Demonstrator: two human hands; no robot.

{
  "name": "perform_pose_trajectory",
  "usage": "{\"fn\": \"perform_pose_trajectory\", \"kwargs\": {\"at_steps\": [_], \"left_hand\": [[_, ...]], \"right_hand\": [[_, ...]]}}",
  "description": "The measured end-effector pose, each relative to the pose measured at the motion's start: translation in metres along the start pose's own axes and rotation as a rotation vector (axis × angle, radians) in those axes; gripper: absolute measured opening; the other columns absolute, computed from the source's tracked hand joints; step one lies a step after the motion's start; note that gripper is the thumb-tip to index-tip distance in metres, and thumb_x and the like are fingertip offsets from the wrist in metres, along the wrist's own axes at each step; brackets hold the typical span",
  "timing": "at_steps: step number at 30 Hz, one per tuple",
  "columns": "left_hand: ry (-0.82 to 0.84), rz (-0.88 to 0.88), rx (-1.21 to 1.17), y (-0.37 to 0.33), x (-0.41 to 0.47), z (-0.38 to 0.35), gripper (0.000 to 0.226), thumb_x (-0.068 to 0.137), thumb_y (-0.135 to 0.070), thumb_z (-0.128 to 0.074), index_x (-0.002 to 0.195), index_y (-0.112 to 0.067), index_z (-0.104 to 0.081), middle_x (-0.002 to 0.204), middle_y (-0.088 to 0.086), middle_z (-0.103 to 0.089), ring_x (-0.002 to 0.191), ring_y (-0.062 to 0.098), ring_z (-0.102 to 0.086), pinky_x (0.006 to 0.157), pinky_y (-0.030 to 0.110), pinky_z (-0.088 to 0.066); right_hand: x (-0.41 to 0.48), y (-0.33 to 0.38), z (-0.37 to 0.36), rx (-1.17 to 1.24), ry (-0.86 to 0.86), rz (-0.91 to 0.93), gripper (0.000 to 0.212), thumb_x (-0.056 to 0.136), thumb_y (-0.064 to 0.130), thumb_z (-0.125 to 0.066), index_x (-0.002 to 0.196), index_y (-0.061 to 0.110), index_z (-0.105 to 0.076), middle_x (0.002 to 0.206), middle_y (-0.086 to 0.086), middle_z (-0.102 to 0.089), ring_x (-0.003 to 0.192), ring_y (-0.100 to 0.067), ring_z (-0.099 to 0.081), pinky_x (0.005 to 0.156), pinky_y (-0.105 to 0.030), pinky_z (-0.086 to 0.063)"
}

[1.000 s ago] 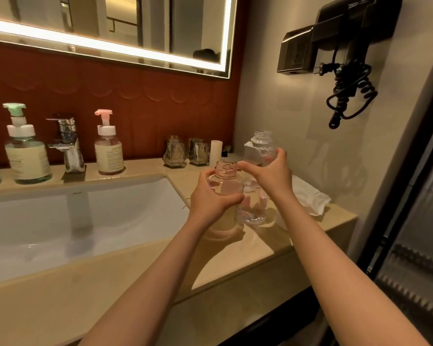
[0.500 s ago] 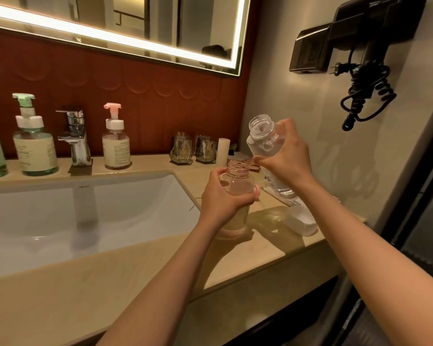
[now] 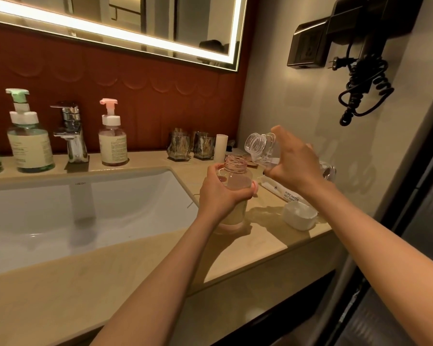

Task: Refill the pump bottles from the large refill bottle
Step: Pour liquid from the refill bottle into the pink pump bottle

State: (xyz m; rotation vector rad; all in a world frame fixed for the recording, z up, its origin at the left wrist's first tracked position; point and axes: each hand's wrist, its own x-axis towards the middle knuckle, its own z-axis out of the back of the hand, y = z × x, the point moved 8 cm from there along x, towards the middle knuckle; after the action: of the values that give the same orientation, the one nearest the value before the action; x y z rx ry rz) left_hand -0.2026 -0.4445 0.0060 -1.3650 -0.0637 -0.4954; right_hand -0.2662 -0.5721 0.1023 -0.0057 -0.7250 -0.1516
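Open bottle [image 3: 235,186] stands on the worktop [image 3: 255,245] right of the sink [image 3: 85,208]; refill bottle [image 3: 260,148] tilts above-right; two pump bottles [image 3: 112,141] flank the tap [image 3: 71,131] behind.

The beige stone surface [image 3: 248,248] has a white sink [image 3: 60,221] sunk into its left part. Along the back edge stand a green-pump bottle [image 3: 30,146], a chrome tap [image 3: 71,138], a pink-pump bottle [image 3: 113,146], two glass tumblers [image 3: 179,147] and a white cylinder [image 3: 221,147]. Near the right edge lie a wet-wipes pack [image 3: 284,193] and a white container [image 3: 300,217]. Just left of them an uncapped bottle [image 3: 235,168] stands upright.
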Motion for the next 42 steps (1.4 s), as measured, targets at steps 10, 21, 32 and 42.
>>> {"fn": "perform_pose_trajectory", "kwargs": {"at_steps": [10,21,32,42], "left_hand": [[-0.032,-0.001,0.0,0.001,0.0,0.001,0.092,0.064,-0.036,-0.083,0.138,-0.019,-0.03,0.134,0.005,-0.048,0.115,0.016,-0.047,0.083,0.024,-0.038],[-0.035,0.003,-0.01,0.002,0.001,0.0,0.094,0.063,-0.037,-0.083,0.139,-0.019,-0.03,0.135,0.005,-0.048,0.115,0.017,-0.047,0.085,0.026,-0.04],[-0.025,-0.013,-0.002,0.0,0.0,0.0,0.093,0.064,-0.035,-0.083,0.139,-0.019,-0.029,0.136,0.005,-0.047,0.113,0.017,-0.047,0.086,0.027,-0.04],[-0.022,-0.018,-0.018,0.001,0.0,-0.001,0.089,0.064,-0.033,-0.083,0.135,-0.02,-0.032,0.134,0.003,-0.048,0.114,0.016,-0.047,0.088,0.027,-0.04]], "right_hand": [[-0.001,0.011,-0.001,-0.08,0.009,0.056,0.067,0.071,0.008,-0.064,0.132,0.016,-0.039,0.116,-0.005,-0.055,0.103,-0.028,-0.053,0.082,-0.035,-0.035],[0.0,0.016,0.003,-0.151,0.013,0.071,0.069,0.074,0.005,-0.062,0.136,0.019,-0.036,0.12,-0.004,-0.053,0.106,-0.026,-0.051,0.087,-0.035,-0.034],[0.002,0.024,0.011,-0.266,0.02,0.109,0.068,0.074,0.006,-0.062,0.135,0.02,-0.036,0.122,-0.003,-0.051,0.109,-0.026,-0.049,0.09,-0.036,-0.033],[0.003,0.027,0.008,-0.24,0.042,0.086,0.068,0.074,0.007,-0.062,0.136,0.02,-0.035,0.119,-0.004,-0.051,0.108,-0.027,-0.05,0.09,-0.036,-0.034]]}}
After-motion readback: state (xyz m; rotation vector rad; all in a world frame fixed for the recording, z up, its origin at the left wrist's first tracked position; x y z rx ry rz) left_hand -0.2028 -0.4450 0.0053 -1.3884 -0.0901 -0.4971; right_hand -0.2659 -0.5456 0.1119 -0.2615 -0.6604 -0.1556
